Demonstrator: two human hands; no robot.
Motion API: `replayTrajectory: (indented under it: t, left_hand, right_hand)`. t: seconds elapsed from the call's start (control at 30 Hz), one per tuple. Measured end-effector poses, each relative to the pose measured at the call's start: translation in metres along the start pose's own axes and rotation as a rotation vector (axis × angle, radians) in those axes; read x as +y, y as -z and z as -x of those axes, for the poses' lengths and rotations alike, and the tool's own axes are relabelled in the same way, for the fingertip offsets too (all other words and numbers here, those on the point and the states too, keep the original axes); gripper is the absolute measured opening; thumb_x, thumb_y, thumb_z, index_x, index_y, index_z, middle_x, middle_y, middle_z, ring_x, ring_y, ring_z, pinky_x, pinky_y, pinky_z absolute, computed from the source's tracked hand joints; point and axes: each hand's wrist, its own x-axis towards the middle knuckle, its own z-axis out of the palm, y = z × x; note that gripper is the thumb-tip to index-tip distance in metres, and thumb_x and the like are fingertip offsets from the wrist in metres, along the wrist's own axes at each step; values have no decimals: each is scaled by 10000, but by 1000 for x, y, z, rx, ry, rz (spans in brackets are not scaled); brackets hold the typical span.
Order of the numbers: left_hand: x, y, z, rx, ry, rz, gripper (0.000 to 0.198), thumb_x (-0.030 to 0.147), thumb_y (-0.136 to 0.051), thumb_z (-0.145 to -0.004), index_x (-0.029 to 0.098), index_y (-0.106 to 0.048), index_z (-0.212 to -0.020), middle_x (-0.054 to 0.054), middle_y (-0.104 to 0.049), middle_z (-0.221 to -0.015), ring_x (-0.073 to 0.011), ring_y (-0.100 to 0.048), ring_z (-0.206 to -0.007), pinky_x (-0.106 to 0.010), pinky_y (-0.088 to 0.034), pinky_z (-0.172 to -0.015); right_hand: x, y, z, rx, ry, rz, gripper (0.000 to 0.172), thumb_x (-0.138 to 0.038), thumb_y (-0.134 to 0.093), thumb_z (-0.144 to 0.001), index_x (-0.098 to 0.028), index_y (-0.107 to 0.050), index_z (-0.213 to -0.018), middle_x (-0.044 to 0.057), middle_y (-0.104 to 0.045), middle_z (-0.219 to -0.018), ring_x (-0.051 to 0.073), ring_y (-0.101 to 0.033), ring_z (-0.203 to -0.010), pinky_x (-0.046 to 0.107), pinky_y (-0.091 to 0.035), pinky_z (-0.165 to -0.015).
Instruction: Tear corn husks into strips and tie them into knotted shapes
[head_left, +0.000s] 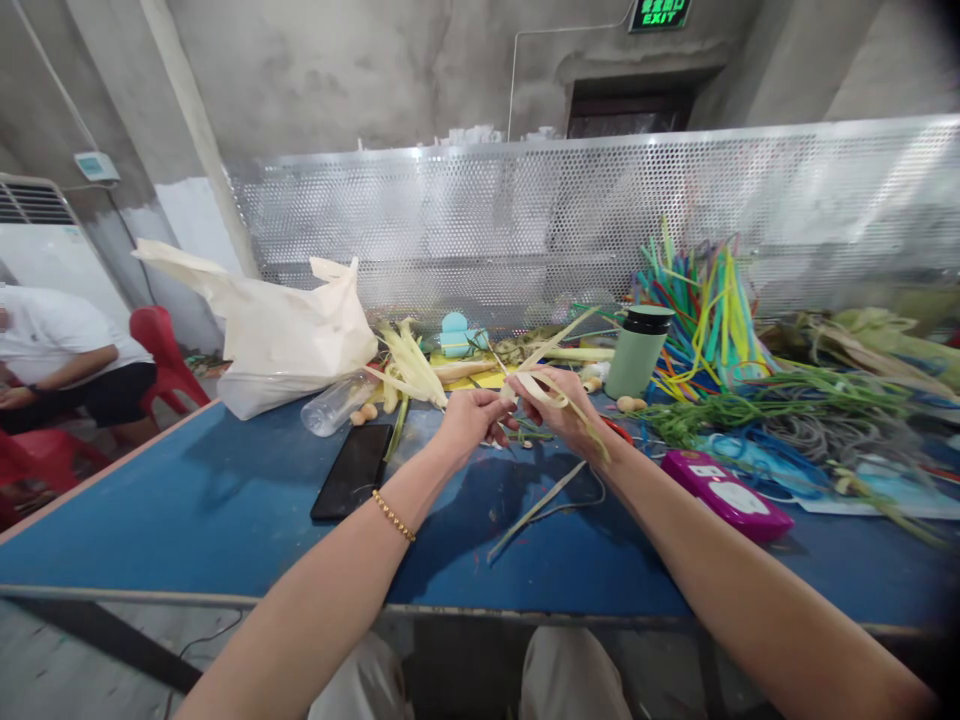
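Note:
My left hand (474,418) and my right hand (561,402) meet fingertip to fingertip above the middle of the blue table. Pinched between them is a pale husk strip (562,337), its long end sticking up to the right. Part of it loops over my right hand and trails to the wrist. The exact grip of the fingertips is too small to make out. Below my hands a loose thin strip (536,512) lies on the table. Just beyond my left hand rests a bundle of pale husks (416,365).
Left of my hands are a black phone (352,472), a clear plastic bottle (330,408) and a white bag (292,330). To the right stand a green flask (637,355), a purple box (724,495) and a heap of colored strips (712,320). A perforated metal screen (450,215) borders the back.

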Motion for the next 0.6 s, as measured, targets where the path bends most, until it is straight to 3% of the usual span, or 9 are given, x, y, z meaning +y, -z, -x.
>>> replayTrajectory:
  t: [0.23, 0.37, 0.47, 0.6]
  left_hand:
    - [0, 2, -2, 60, -30, 43, 123, 134, -650, -844, 86, -666, -732, -35, -694, -638, -79, -555, -367, -193, -346, -398]
    - [1, 1, -1, 85, -11, 5, 135, 104, -633, -845, 89, -666, -715, -31, -697, -627, -75, -540, -351, -192, -329, -392]
    - [2, 0, 0, 74, -3, -8, 154, 104, -638, -844, 89, -662, -693, -31, -690, -608, -70, -535, -353, -192, -327, -401]
    - [2, -2, 1, 32, 5, 20, 119, 123, -667, -835, 87, -671, -722, -31, -685, -609, -74, -551, -374, -189, -325, -414]
  right_hand:
    - [13, -1, -7, 127, -5, -104, 328, -463, -744, -659, -158, -658, -744, -10, -568, -554, 104, -427, -467, 234, -320, -442]
    - [10, -1, -9, 258, 78, -148, 313, -421, -784, -609, -166, -645, -725, 22, -629, -648, 129, -503, -545, 242, -386, -491]
    - [9, 0, -8, 295, 115, -109, 283, -422, -746, -671, -168, -623, -651, 26, -608, -629, 131, -502, -551, 247, -385, -497]
    - [10, 4, -6, 232, 52, -59, 285, -417, -640, -792, -163, -622, -665, -27, -467, -482, 101, -398, -452, 242, -307, -444]
